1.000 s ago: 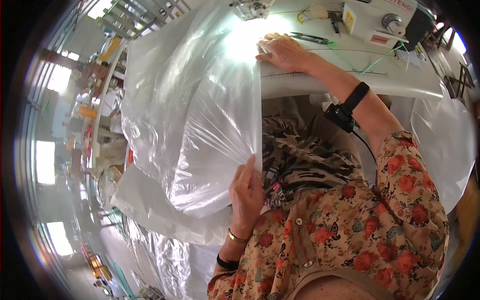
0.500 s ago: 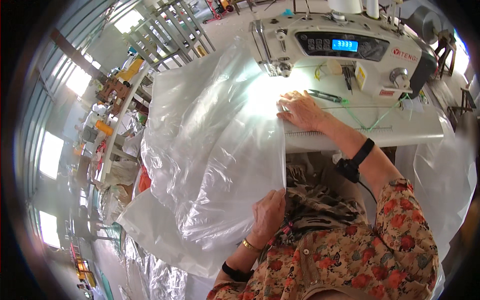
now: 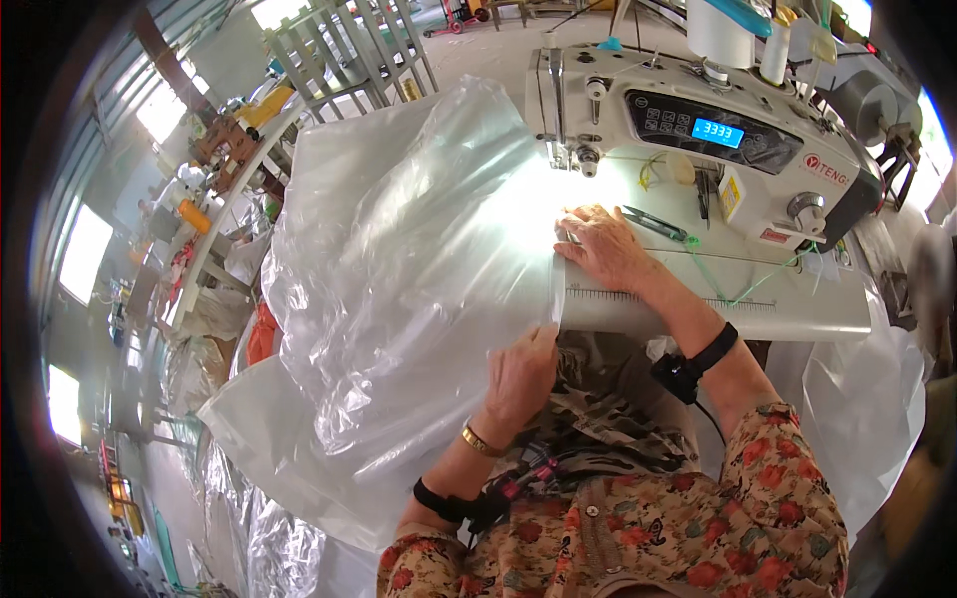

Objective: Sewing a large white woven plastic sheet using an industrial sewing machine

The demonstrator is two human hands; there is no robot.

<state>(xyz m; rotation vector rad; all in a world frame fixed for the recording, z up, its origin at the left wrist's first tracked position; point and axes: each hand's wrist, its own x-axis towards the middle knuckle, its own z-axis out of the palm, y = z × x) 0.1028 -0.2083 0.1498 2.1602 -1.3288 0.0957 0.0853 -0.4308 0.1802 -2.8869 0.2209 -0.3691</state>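
Observation:
A large sheet of clear plastic (image 3: 399, 269) is spread across the sewing machine's bed and drapes over the front edge toward my lap. My left hand (image 3: 523, 374) is closed on its right edge, just off the table's front, with the fingers pinched together. Farther up that same edge, my right hand (image 3: 603, 244) has its fingers curled and pressed on the plastic, close in front of the needle area. The sewing machine (image 3: 678, 130) stands beyond, its lamp glaring on the plastic, so the needle and any stitching are hard to make out.
Thread snips (image 3: 658, 225) with a green cord lie right of my right hand. A white thread cone (image 3: 720, 35) stands behind the machine. At left are a cluttered bench (image 3: 224, 214) and a grey slatted frame (image 3: 344, 55). More plastic (image 3: 847, 369) hangs at right.
My left hand has moved up along the plastic's edge toward the machine. My right hand keeps nearly the same place by the needle area. The whole view has shifted slightly.

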